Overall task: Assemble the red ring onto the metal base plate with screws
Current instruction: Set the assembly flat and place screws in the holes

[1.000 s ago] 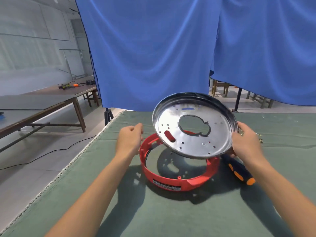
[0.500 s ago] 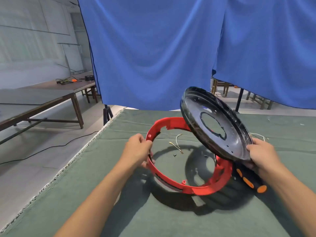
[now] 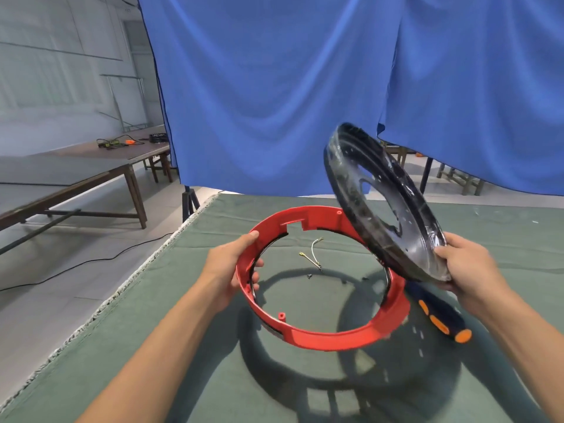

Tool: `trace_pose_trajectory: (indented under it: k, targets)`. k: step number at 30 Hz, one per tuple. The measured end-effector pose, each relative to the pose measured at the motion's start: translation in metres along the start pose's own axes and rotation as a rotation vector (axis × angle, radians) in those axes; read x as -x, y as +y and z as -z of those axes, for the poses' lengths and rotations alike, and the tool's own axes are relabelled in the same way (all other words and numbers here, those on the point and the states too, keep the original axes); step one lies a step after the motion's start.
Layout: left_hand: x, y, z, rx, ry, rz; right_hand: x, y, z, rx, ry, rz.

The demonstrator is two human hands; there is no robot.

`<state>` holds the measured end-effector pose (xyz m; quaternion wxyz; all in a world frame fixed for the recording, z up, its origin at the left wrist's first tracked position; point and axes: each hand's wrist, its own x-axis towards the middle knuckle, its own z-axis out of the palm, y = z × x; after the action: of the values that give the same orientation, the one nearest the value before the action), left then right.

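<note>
so my left hand (image 3: 227, 270) fingers are wrapped on the red ring (image 3: 308, 331), lifted off the bench; right hand (image 3: 467, 270) pinches the tilted metal base plate (image 3: 360, 190), just above-right of it

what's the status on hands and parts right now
Left hand grips red plastic ring, lifted. Right hand holds round metal base plate, tilted. Parts apart; nothing blocking.

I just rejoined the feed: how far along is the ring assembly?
Early. Nothing is fastened. The left hand grips the red ring, lifted off the green cloth; the right hand holds the metal base plate tilted, apart from it. Mating and screwing remain; the screwdriver lies untouched.
</note>
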<state>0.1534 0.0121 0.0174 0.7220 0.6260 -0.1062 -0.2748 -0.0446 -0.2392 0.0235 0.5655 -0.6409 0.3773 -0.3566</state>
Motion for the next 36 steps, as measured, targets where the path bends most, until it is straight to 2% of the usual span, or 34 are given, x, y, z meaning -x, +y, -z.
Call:
trace_pose_trajectory:
  k: [5,11,14,17,19,23,28,31,36]
  targets:
    - [-0.005,-0.007,-0.003,0.017,-0.002,0.014,0.003,0.001,-0.007,0.203,0.044,0.182]
    - [-0.008,-0.007,-0.001,0.184,-0.259,0.06,0.014,-0.003,-0.013,0.435,0.044,0.439]
    - [-0.01,-0.008,0.001,0.205,-0.303,0.049,0.019,-0.005,-0.016,0.497,0.017,0.492]
    - [-0.01,-0.009,0.0,0.215,-0.312,-0.033,0.026,-0.008,-0.02,0.532,-0.023,0.528]
    - [-0.008,-0.008,-0.001,0.2,-0.27,-0.061,0.028,-0.011,-0.021,0.536,-0.05,0.522]
    - [-0.005,-0.008,-0.004,0.111,-0.209,0.025,0.022,-0.015,-0.015,0.527,-0.056,0.401]
    - [-0.004,-0.006,-0.006,-0.157,-0.009,0.078,0.016,-0.01,-0.014,0.574,-0.07,0.246]
    - [-0.006,-0.001,-0.001,-0.164,0.1,0.045,0.021,-0.01,-0.019,0.626,-0.11,0.253]
    - [-0.003,0.003,0.005,-0.22,0.089,0.075,0.029,-0.007,-0.033,0.712,-0.232,0.199]
